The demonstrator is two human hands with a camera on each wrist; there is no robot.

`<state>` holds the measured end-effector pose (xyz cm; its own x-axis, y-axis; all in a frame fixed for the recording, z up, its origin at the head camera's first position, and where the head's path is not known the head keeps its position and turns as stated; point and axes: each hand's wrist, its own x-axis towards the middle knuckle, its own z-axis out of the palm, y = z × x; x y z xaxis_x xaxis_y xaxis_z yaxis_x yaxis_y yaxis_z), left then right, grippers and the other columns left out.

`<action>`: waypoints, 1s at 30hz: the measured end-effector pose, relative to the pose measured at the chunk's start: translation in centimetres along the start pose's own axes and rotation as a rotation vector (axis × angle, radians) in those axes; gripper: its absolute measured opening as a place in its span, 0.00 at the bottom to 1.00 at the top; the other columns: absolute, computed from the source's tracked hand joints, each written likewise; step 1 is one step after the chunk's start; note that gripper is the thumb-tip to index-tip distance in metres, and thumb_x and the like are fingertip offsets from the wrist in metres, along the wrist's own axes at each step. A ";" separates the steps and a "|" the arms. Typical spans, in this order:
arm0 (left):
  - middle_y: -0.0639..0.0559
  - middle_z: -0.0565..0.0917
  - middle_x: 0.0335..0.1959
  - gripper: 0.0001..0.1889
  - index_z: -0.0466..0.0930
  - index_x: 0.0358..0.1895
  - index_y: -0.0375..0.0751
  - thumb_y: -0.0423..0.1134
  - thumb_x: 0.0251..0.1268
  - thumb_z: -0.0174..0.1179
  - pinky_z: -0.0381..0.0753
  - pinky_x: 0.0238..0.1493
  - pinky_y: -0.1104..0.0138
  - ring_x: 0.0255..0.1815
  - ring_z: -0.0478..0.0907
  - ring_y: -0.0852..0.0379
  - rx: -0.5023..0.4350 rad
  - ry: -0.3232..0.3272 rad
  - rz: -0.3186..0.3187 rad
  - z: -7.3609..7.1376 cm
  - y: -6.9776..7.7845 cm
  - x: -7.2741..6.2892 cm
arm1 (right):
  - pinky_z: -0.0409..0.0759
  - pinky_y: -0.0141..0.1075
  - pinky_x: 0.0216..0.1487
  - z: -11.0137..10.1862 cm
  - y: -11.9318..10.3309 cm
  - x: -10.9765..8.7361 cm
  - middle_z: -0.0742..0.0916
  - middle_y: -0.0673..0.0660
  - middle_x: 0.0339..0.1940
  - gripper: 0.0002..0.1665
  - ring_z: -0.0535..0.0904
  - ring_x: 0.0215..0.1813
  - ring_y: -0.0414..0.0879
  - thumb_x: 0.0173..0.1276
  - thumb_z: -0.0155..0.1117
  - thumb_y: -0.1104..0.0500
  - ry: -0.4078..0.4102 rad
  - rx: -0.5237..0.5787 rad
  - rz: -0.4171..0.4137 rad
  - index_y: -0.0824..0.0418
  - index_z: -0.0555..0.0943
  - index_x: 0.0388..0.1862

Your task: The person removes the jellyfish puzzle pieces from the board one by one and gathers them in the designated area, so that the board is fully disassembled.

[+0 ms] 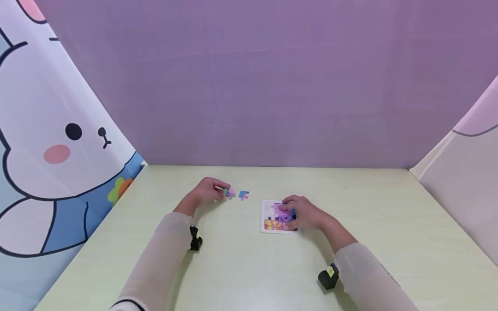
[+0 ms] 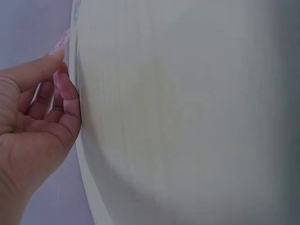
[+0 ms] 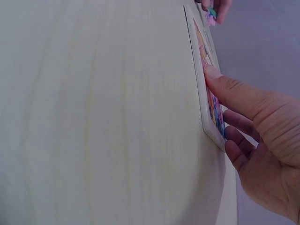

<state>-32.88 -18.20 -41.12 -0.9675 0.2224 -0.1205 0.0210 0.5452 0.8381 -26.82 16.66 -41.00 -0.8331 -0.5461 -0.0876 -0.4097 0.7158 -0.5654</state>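
My left hand pinches a small jigsaw puzzle piece in pink and green between thumb and fingertips, just above the table. In the left wrist view only a pink edge of the piece shows past the thumb. My right hand rests on a square puzzle in a white frame, its thumb touching the picture. Pink, purple and yellow pieces fill part of the frame, and a pale area shows at its upper left. The hand hides the frame's right part.
One more puzzle piece, blue and pink, or a small joined group, lies on the table between the left hand and the frame. The pale wooden table meets a purple backdrop at its far edge. A cartoon-printed cloth hangs at left.
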 end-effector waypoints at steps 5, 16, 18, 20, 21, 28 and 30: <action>0.46 0.84 0.44 0.20 0.85 0.51 0.38 0.24 0.53 0.69 0.79 0.45 0.66 0.44 0.78 0.52 0.073 0.012 -0.009 0.2 0.4 0.2 | 0.61 0.59 0.67 0.0 0.0 0.0 0.71 0.60 0.68 0.33 0.61 0.69 0.62 0.59 0.75 0.55 0.004 -0.005 0.007 0.59 0.78 0.63; 0.46 0.84 0.42 0.19 0.85 0.51 0.38 0.26 0.52 0.71 0.79 0.48 0.62 0.44 0.77 0.51 0.146 0.034 -0.001 0.4 0.3 0.3 | 0.62 0.60 0.66 0.0 0.2 -0.2 0.72 0.61 0.68 0.34 0.62 0.68 0.62 0.58 0.76 0.53 0.005 -0.006 -0.005 0.59 0.79 0.63; 0.47 0.84 0.41 0.20 0.85 0.51 0.38 0.26 0.53 0.71 0.79 0.48 0.62 0.44 0.77 0.52 0.136 0.031 0.007 0.4 0.2 0.3 | 0.62 0.60 0.66 0.0 0.2 -0.2 0.72 0.61 0.68 0.34 0.62 0.68 0.62 0.58 0.76 0.53 0.005 -0.009 -0.005 0.59 0.78 0.63; 0.47 0.84 0.41 0.20 0.85 0.51 0.38 0.26 0.53 0.71 0.79 0.48 0.63 0.44 0.78 0.52 0.116 0.030 0.016 0.4 0.3 0.4 | 0.62 0.59 0.66 -0.1 0.2 -0.2 0.72 0.60 0.68 0.34 0.62 0.68 0.62 0.58 0.76 0.53 0.007 -0.012 -0.003 0.59 0.78 0.63; 0.47 0.84 0.42 0.20 0.85 0.52 0.37 0.26 0.53 0.71 0.79 0.47 0.63 0.44 0.78 0.52 0.109 0.031 0.025 0.4 0.3 0.4 | 0.62 0.59 0.66 -0.1 0.3 -0.2 0.72 0.61 0.68 0.34 0.62 0.68 0.62 0.58 0.76 0.53 0.009 -0.010 -0.003 0.60 0.78 0.63; 0.44 0.84 0.44 0.20 0.83 0.53 0.35 0.26 0.53 0.70 0.81 0.38 0.67 0.42 0.79 0.53 -0.020 0.029 0.041 0.6 0.6 -0.1 | 0.62 0.60 0.66 0.0 0.4 0.0 0.72 0.62 0.68 0.34 0.62 0.68 0.63 0.58 0.76 0.54 0.008 -0.014 -0.018 0.60 0.78 0.63; 0.45 0.84 0.42 0.20 0.84 0.53 0.36 0.27 0.53 0.71 0.80 0.37 0.67 0.41 0.78 0.54 -0.050 0.027 0.037 0.8 0.7 -0.2 | 0.62 0.59 0.66 0.1 0.4 0.1 0.72 0.61 0.68 0.34 0.62 0.68 0.63 0.58 0.76 0.55 0.009 -0.012 -0.012 0.60 0.78 0.63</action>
<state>-32.45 -17.21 -40.88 -0.9728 0.2195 -0.0745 0.0455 0.4960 0.8672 -26.98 16.84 -41.27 -0.8314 -0.5509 -0.0729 -0.4243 0.7140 -0.5569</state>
